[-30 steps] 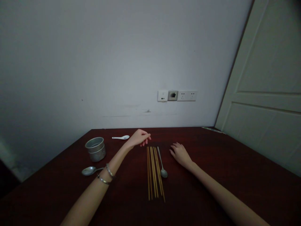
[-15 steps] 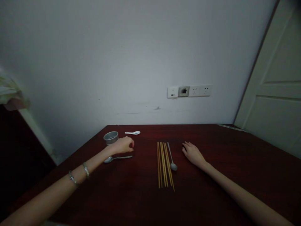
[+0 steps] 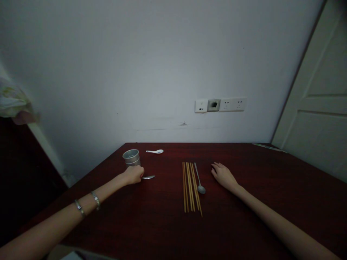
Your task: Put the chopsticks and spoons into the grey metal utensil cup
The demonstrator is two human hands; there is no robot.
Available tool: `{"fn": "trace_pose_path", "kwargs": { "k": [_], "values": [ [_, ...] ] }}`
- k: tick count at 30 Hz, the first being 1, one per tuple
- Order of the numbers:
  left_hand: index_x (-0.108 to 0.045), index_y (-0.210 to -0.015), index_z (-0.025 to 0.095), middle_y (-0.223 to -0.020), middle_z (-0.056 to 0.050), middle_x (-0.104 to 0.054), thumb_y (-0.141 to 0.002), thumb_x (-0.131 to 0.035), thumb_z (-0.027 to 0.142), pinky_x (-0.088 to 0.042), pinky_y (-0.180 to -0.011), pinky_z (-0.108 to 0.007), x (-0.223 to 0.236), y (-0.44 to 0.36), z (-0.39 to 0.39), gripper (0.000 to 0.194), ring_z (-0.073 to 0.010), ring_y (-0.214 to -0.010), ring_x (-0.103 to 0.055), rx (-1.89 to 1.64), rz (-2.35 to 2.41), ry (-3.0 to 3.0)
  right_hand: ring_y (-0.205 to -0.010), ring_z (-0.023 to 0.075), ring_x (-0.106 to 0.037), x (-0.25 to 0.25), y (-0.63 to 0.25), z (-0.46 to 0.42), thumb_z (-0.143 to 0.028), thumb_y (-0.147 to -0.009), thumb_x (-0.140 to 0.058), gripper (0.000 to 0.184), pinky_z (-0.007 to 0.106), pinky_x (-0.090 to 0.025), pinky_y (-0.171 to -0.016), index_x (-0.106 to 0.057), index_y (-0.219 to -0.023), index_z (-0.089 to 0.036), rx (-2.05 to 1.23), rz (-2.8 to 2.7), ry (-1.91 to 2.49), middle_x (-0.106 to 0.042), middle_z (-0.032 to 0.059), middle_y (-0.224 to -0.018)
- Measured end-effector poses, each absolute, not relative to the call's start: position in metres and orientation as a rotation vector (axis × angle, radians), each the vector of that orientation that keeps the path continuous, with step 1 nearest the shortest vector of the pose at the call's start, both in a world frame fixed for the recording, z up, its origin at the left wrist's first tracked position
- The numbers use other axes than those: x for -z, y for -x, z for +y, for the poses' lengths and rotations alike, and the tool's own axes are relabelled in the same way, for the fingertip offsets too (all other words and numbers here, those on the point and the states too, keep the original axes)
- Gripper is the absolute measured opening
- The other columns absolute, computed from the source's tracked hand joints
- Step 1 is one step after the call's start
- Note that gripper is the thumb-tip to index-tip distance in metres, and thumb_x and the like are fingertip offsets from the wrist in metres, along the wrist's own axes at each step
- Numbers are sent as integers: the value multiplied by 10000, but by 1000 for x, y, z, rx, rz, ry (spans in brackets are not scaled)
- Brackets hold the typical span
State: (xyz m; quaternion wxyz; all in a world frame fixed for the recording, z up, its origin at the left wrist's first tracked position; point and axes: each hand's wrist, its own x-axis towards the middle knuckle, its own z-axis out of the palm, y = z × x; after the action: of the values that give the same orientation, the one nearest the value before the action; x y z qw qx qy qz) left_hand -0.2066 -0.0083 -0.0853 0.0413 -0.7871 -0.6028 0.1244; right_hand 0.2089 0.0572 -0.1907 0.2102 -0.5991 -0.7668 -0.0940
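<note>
My left hand [image 3: 133, 175] is curled over a metal spoon [image 3: 148, 177] lying on the dark red table [image 3: 168, 224]; only the spoon's handle sticks out to the right of the fingers. Just behind that hand stands a metal cup [image 3: 131, 157]. My right hand [image 3: 223, 175] rests flat on the table with fingers spread, holding nothing. Between the hands lie several wooden chopsticks [image 3: 189, 186] side by side, with a second metal spoon [image 3: 199, 180] along their right edge.
A small white spoon [image 3: 155, 151] lies near the table's far edge by the wall. Wall sockets [image 3: 221, 105] sit above the table, a door [image 3: 320, 108] stands at the right, and a dark drop lies past the table's left edge.
My left hand moved from near the chopsticks leftward, then down onto the metal spoon in front of the cup and closed over it. The view swung left. My right hand stayed put.
</note>
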Motion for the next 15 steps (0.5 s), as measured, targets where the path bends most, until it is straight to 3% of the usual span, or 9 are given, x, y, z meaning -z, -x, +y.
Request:
{"fn": "trace_pose_path", "kwargs": {
  "k": [8,15],
  "values": [
    [-624,-701,170,-794,-81,-638,-610,-523,138,-396,-561,-256,82,205,-5,140,-211,-730,-582,-335,-1805,2486,-1119,271,-464,191,-209,58,-250,-819,-351,413,394,-334,-956,-570,-1098,-39,270,-2123,1640,-533,196,-1169],
    [-603,-662,151,-592,-10,-594,-611,-561,205,-348,-460,-195,70,187,13,86,-117,-509,-533,128,-1941,2888,-1124,263,-462,190,-209,59,-243,-815,-359,392,394,-334,-955,-588,-1071,-54,262,-2129,1631,-545,191,-1156]
  ]
}}
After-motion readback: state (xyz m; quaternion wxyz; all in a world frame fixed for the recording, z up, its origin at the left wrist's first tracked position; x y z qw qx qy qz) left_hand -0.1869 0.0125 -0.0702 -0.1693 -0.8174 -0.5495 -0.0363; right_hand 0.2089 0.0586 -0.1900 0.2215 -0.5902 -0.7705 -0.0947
